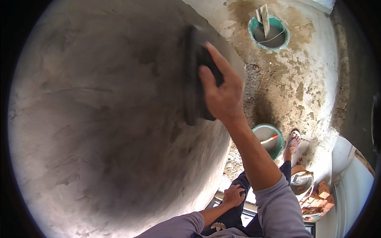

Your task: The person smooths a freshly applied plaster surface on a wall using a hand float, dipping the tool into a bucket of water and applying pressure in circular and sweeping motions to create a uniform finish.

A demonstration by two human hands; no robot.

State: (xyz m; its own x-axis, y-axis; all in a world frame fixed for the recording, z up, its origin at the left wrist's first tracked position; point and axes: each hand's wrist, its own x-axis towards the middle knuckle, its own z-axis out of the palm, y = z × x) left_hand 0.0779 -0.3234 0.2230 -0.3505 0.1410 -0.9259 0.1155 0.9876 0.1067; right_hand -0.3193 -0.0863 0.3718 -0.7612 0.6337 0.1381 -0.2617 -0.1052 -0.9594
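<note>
My right hand (226, 93) is closed around the handle of a dark plastering float (192, 79). The float's long face lies along a grey plastered wall (107, 131), close to its right edge, and its outline is blurred by motion. Fresh-looking plaster with darker patches and faint streaks covers the wall. Lower down, my left hand (233, 196) rests on my dark-trousered leg, its fingers apart and nothing held.
A green tub (251, 28) with grey mix and flat boards stands at the far right. Nearer is another green tub (281, 144) with a red-tipped brush (270, 139). By my sandalled foot (293, 142) are an orange-brown bucket (298, 169) and stacked bricks (317, 203). Splatters mark the floor (293, 83).
</note>
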